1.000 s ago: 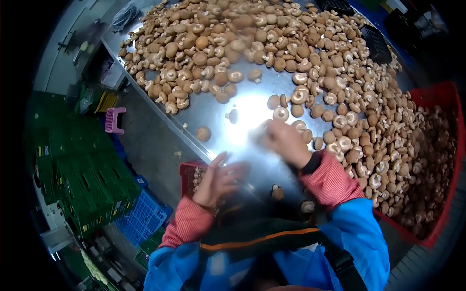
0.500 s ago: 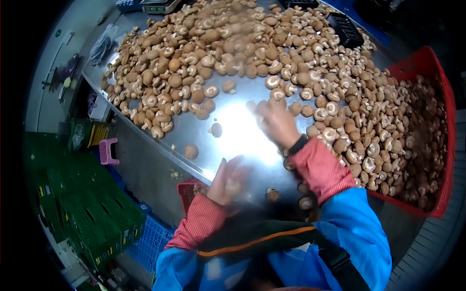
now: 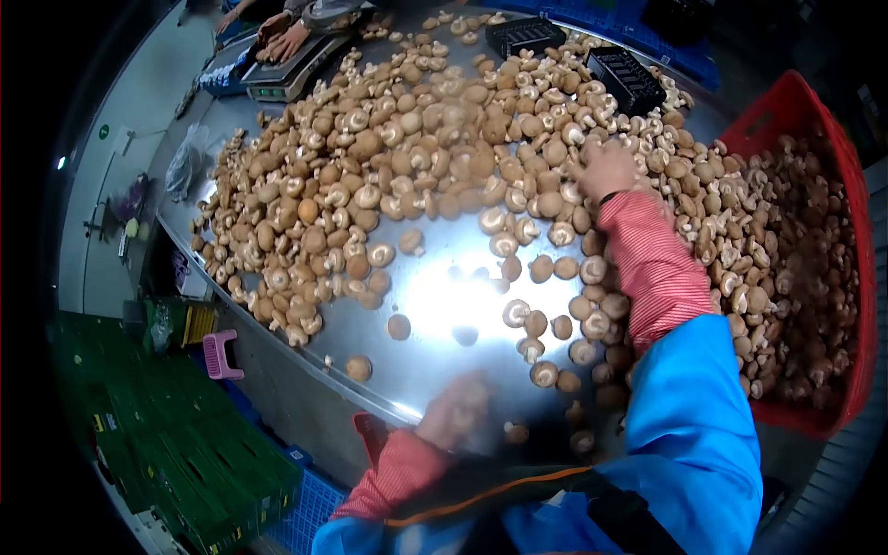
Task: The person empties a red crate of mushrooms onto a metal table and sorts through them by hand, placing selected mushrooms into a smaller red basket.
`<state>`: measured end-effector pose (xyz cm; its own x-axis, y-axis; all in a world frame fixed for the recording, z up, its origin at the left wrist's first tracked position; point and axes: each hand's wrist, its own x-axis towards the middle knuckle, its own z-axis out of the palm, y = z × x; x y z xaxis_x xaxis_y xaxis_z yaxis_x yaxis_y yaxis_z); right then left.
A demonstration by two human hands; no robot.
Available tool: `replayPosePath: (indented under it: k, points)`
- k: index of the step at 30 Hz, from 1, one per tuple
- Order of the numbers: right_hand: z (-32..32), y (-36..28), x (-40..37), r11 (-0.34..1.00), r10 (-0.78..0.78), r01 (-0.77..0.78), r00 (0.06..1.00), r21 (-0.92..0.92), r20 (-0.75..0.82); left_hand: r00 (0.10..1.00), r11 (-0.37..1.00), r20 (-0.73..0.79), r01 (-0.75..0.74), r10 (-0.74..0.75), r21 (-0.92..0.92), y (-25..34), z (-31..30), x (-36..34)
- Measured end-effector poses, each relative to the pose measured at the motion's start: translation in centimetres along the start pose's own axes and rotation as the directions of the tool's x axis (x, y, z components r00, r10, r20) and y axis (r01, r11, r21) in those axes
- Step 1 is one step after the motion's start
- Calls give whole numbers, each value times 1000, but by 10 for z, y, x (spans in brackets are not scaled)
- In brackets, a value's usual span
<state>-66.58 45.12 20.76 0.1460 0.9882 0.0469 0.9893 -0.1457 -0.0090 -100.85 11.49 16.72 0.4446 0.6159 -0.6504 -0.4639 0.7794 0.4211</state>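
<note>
My right hand (image 3: pixel 608 172) reaches out over the shiitake mushrooms (image 3: pixel 361 143) heaped on the metal table (image 3: pixel 435 342). Its fingers are partly spread and touch caps at the pile's right part. Close to my body, above the table's near edge, is my left hand (image 3: pixel 455 412), smeared by motion. A pale brownish patch shows at its fingers, but I cannot make out whether it is a mushroom. Between the hands, loose mushrooms (image 3: pixel 544 374) lie scattered on the shiny metal, some cap up and some stem up.
A red crate (image 3: pixel 860 277) full of mushrooms stands at the right. Black trays (image 3: pixel 625 80) sit at the far side. Another person's hands (image 3: pixel 285 39) are by a scale (image 3: pixel 277 91) at the far left. Green crates (image 3: pixel 203 444) and a pink stool (image 3: pixel 220 355) stand left of the table.
My right hand has moved from the bare metal forward and right onto the pile. More loose mushrooms lie on the near right metal. Another person's hands have come into view.
</note>
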Motion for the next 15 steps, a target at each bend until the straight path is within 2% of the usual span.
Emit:
replayPosePath:
  k: [1,2,3,4,5,6,8,9,10,12,15]
  points:
    - [41,-16,-7,985,-43,11,982,-175,-182,1000,998,-11,23,-24,-66,5,3,3]
    - [58,-33,-11,998,-20,6,973,-62,-228,999,993,0,36,-36,-110,9,5,3]
    - [41,-54,-27,998,-55,49,972,-32,-227,999,987,14,42,-40,-157,15,8,5]
    - [30,-73,-51,975,-169,191,970,117,-173,999,977,27,46,-42,-208,19,9,8]
    - [37,-90,-68,973,-215,224,967,56,-136,1000,980,3,30,-30,-196,19,7,12]
    - [31,-100,-89,956,-250,275,945,99,-210,999,984,-3,33,-34,-177,20,7,14]
    - [18,-119,-114,884,-338,309,941,352,24,999,990,-6,39,-40,-133,27,9,21]
    - [22,-127,-136,855,-447,475,879,210,-168,999,991,-2,40,-40,-128,29,11,22]
    - [14,-140,-144,835,-497,442,861,328,105,999,992,20,31,-29,-119,33,12,23]
    - [14,-145,-153,687,-584,637,771,350,-255,998,994,65,1,6,-107,40,12,25]
    - [-19,-142,-81,567,-550,348,835,747,29,993,998,108,-48,51,-28,49,2,24]
